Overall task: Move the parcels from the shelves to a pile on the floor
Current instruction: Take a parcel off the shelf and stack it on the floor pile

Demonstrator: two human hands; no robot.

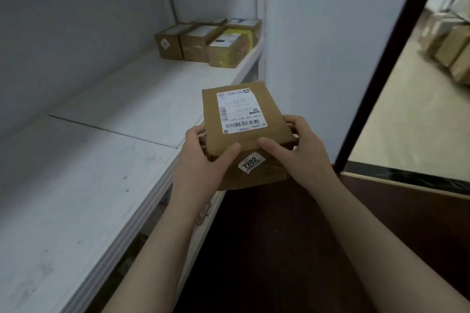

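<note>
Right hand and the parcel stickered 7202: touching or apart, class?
Touching. The head view shows the right hand gripping the parcel, thumb on top, fingers curled round its side.

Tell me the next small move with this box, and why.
Probably turn right and carry the box toward the boxes on the floor. The left hand and right hand grip it at the front edge of the shelf, so the pickup looks done.

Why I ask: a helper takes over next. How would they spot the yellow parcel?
Follow the white shelf to its far end, where brown parcels cluster. The yellow parcel sits just behind the front box; it alone has a bright yellow top.
</note>
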